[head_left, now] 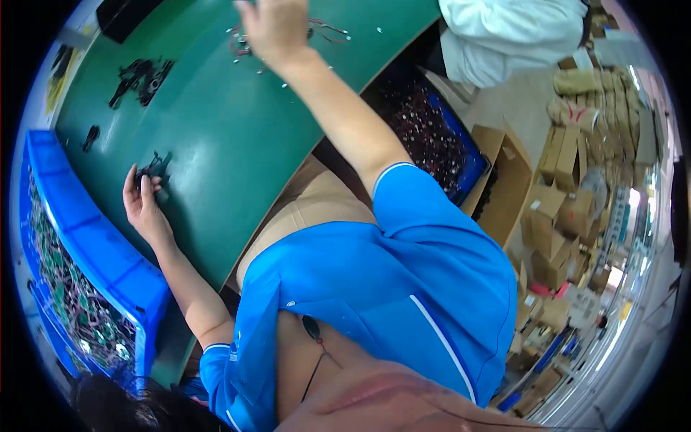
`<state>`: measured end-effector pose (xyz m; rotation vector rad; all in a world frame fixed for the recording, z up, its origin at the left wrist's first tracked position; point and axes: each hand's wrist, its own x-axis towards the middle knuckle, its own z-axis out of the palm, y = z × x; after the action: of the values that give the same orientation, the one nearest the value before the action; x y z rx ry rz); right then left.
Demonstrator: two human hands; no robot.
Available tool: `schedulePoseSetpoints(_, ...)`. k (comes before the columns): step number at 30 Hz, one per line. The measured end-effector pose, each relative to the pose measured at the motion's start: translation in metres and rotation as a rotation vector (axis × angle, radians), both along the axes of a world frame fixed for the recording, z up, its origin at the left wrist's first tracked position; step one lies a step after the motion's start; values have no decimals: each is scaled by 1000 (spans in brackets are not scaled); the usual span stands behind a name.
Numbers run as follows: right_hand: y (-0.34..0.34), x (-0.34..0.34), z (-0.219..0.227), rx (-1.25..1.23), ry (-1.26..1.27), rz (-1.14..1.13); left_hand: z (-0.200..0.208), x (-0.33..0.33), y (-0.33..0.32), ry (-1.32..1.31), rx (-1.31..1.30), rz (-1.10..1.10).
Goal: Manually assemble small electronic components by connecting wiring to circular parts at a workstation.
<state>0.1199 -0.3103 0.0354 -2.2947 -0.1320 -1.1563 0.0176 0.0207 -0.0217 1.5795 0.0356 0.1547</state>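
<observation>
My right arm (353, 119) stretches on a long diagonal from right of centre toward the top of the frame, bare beyond a short blue sleeve (425, 194). Wrist roughly in line with the forearm, my right grip (277, 32) is cropped by the upper edge, thumb jutting left, fingertips out of sight. At centre left, my left forearm (187, 281) slants upward from the lower left of the frame, and my left grip (147, 205) is pinched, fingers bent, thumb close beside them. My torso (360, 281) fills the lower centre.
</observation>
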Motion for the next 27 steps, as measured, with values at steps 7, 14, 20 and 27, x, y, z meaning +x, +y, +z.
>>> schedulePoseSetpoints(7,119,-19,10,67,-146,357,8,0,-22,34,-17,21)
schedulePoseSetpoints(14,195,-37,-48,560,570,956,16,-5,-22,-195,214,181)
schedulePoseSetpoints(20,193,-28,-69,856,895,1175,18,-5,-32,-214,418,174)
schedulePoseSetpoints(27,170,-39,-45,450,778,1002,19,0,-38,-137,329,230)
